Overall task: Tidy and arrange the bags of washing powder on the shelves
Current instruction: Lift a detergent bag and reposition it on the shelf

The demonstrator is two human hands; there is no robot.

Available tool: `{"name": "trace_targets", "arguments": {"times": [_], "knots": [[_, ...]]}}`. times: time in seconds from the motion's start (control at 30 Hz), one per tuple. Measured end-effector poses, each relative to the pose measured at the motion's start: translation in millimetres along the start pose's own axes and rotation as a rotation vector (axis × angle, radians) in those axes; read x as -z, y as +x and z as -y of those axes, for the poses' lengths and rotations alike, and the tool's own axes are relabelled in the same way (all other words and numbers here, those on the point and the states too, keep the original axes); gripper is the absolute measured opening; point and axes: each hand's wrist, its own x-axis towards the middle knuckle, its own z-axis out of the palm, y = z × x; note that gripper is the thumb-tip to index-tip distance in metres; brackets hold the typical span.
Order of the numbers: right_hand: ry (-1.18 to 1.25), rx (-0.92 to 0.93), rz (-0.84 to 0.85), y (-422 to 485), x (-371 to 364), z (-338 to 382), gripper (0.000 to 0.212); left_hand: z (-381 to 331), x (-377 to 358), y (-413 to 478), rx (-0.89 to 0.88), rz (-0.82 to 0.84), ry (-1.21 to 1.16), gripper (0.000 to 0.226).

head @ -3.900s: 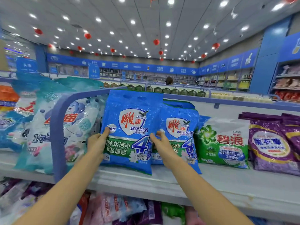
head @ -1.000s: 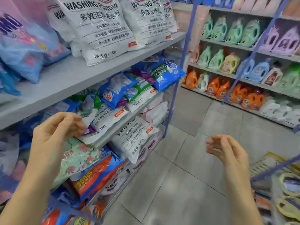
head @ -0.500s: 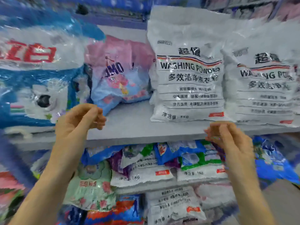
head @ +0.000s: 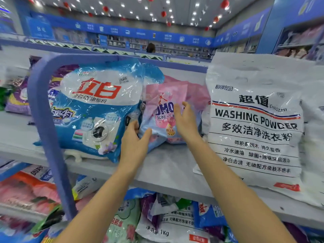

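A: Where's the pink bag (head: 164,109)?

B: On the upper shelf (head: 166,171), set back. It's slumped between the big blue bag (head: 98,106) on its left and the white bag (head: 254,123) marked WASHING POWDER on its right. It touches the blue one and is prob. leaning on it.

A: Hands?

B: Left hand (head: 135,139) has the bottom-left corner, thumb over the front, fingers tucked round the edge. Right hand (head: 185,120) is spread in front of the bag's right side, fingers apart. Can't tell if it's touching.

A: How'll it handle?

B: Glossy plastic film, so slippery, I'd guess. The powder inside will shift and sag — floppy, not stiff. It's smaller than its neighbours, so prob. an easy two-hand lift. Not fragile, but a corner pinch alone could stretch the film. Better one hand on each side, low down, or a palm under the base.

A: Anything hidden?

B: Plenty. Its left edge sits partly behind the blue bag, and the right hand covers some of the lettering. There's more pink behind it — second bag or the same one, can't say. The white bag runs off to the right, and the blue frame post (head: 47,137) blocks things at far left.
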Motion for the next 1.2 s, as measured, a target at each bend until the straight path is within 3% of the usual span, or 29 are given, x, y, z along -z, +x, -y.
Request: {"name": "trace_targets", "arguments": {"times": [0.1, 0.2, 0.27, 0.37, 0.53, 0.83, 0.97, 1.1, 1.2], "knots": [[-0.098, -0.132, -0.048, 28, -3, -14, 0.053, -4, -5, 6, -0.085, -0.019, 0.168, 0.021], [-0.111, -0.238, 0.0, 38, -4, -24, 0.059, -4, -11, 13, -0.171, -0.009, 0.396, 0.035], [-0.145, -0.197, -0.008, 40, -5, -30, 0.045, -5, -15, 18, -0.176, -0.018, 0.478, 0.053], [-0.089, -0.141, -0.069, 36, -3, -27, 0.026, -8, -17, 25, -0.152, -0.045, 0.47, 0.062], [0.056, -0.102, -0.185, 11, 3, -12, 0.042, -10, -13, 25, -0.263, -0.117, 0.38, 0.024], [0.35, 0.101, -0.385, -47, 42, 6, 0.051, -17, 13, 5, -0.579, -0.191, 0.083, 0.017], [0.551, 0.079, -0.433, -58, 59, 6, 0.033, -19, 34, 17, -0.447, -0.269, -0.131, 0.028], [0.691, 0.037, -0.36, -63, 68, 5, 0.017, -20, 27, 18, -0.266, -0.153, -0.166, 0.038], [0.617, 0.041, -0.301, -76, 78, -3, 0.009, -16, 19, 18, -0.248, -0.066, -0.152, 0.037]]}}
